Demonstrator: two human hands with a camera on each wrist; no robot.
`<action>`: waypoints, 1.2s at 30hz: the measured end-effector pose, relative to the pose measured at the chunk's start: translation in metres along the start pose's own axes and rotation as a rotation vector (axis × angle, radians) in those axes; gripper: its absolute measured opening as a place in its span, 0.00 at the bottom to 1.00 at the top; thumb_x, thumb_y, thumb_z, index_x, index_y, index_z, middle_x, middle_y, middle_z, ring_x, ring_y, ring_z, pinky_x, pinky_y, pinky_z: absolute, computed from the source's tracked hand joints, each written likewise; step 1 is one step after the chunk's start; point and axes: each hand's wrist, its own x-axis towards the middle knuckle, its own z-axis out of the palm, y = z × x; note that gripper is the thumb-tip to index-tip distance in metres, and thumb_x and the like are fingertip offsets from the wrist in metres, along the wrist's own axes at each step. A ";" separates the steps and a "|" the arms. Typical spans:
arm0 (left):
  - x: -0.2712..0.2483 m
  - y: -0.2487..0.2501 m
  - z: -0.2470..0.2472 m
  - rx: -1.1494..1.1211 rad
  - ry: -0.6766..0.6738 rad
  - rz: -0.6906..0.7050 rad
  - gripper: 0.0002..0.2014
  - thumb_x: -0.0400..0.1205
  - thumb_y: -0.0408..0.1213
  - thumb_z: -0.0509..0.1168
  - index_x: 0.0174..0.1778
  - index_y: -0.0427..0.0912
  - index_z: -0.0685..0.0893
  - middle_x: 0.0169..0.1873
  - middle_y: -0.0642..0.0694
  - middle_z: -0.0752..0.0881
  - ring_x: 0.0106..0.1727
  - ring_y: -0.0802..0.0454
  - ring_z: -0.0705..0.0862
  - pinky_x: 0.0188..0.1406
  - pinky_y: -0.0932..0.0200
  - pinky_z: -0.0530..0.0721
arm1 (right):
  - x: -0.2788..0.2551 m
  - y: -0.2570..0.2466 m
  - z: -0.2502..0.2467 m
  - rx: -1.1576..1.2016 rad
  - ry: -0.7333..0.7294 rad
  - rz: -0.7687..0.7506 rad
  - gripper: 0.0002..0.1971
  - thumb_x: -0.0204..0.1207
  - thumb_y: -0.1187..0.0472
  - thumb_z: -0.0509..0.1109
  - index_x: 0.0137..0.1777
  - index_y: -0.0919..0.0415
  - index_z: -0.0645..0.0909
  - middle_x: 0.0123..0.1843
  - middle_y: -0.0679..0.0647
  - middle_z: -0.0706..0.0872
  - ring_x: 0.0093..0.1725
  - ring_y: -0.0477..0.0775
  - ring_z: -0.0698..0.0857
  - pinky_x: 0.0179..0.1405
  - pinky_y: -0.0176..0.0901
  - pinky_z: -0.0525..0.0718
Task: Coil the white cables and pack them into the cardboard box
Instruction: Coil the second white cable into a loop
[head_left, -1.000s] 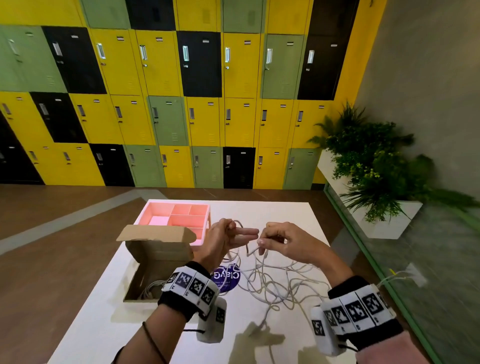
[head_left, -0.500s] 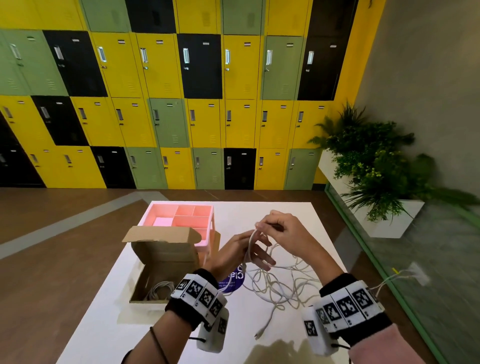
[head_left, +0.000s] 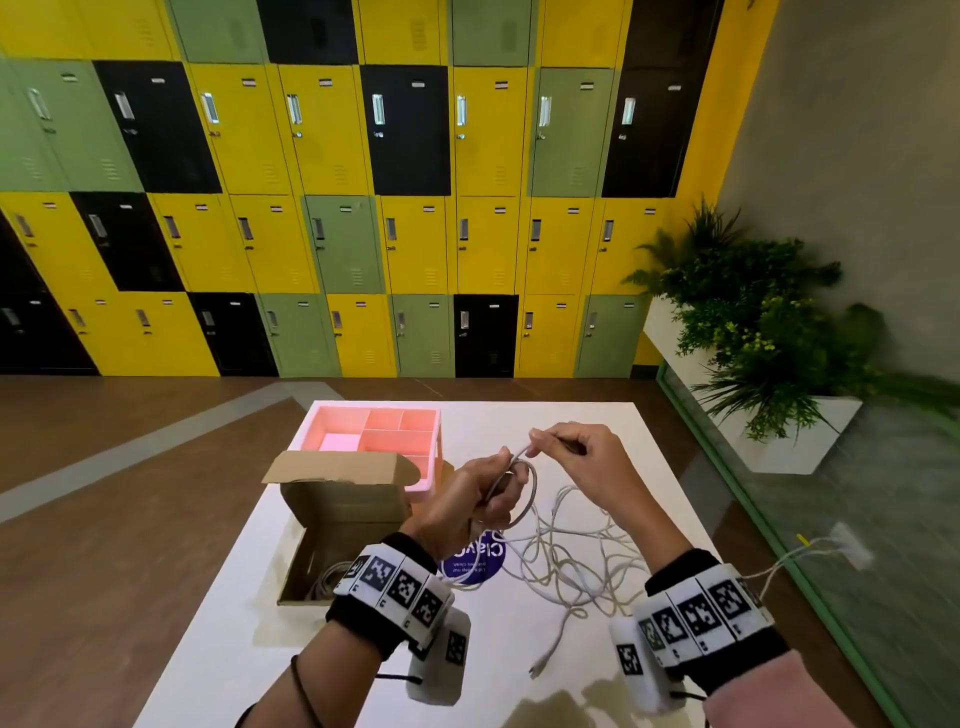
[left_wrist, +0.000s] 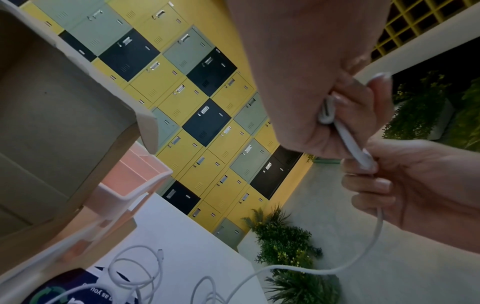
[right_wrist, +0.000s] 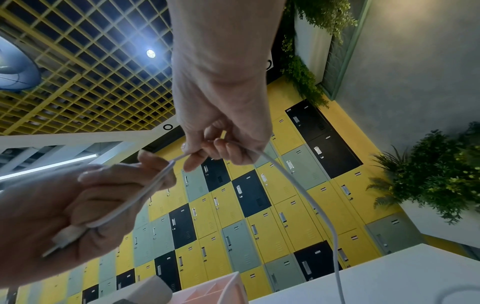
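My left hand (head_left: 485, 496) grips a white cable (head_left: 531, 491) that forms one loop beside its fingers; the cable's plug end (right_wrist: 64, 236) sticks out below the fist. My right hand (head_left: 576, 449) pinches the same cable (left_wrist: 355, 152) just above the left hand, and the slack runs down from it (right_wrist: 306, 197) to the table. A tangle of loose white cables (head_left: 566, 561) lies on the white table (head_left: 363, 675) under both hands. The open cardboard box (head_left: 332, 519) stands to the left, with a coiled cable (head_left: 324, 582) inside.
A pink divided tray (head_left: 379, 436) sits behind the box. A round blue sticker (head_left: 475, 564) is on the table beneath my left wrist. Lockers line the far wall; a white planter with green plants (head_left: 769, 358) stands at the right, beyond the table edge.
Both hands rose above the table and came close together. The right hand carried the cable over to the left hand, and a loop now hangs from the left fist.
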 end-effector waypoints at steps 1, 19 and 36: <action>0.000 0.001 -0.002 -0.014 0.004 -0.022 0.19 0.90 0.43 0.45 0.41 0.39 0.74 0.19 0.53 0.67 0.17 0.61 0.62 0.14 0.70 0.65 | -0.001 0.000 0.000 -0.018 -0.041 0.007 0.13 0.79 0.50 0.68 0.40 0.55 0.90 0.30 0.48 0.85 0.30 0.43 0.75 0.36 0.38 0.72; 0.002 0.013 -0.021 -0.284 0.118 0.136 0.15 0.89 0.40 0.47 0.41 0.41 0.73 0.18 0.57 0.65 0.15 0.64 0.61 0.15 0.70 0.63 | -0.007 0.009 -0.001 0.047 -0.145 0.043 0.13 0.86 0.56 0.57 0.45 0.59 0.80 0.26 0.45 0.70 0.23 0.39 0.67 0.25 0.31 0.66; -0.002 0.009 -0.026 -0.209 0.227 0.286 0.20 0.89 0.41 0.49 0.72 0.36 0.74 0.52 0.43 0.90 0.46 0.56 0.89 0.49 0.65 0.83 | -0.048 0.007 0.056 -0.293 -0.352 -0.025 0.14 0.86 0.55 0.57 0.52 0.61 0.82 0.40 0.49 0.88 0.39 0.45 0.85 0.42 0.46 0.82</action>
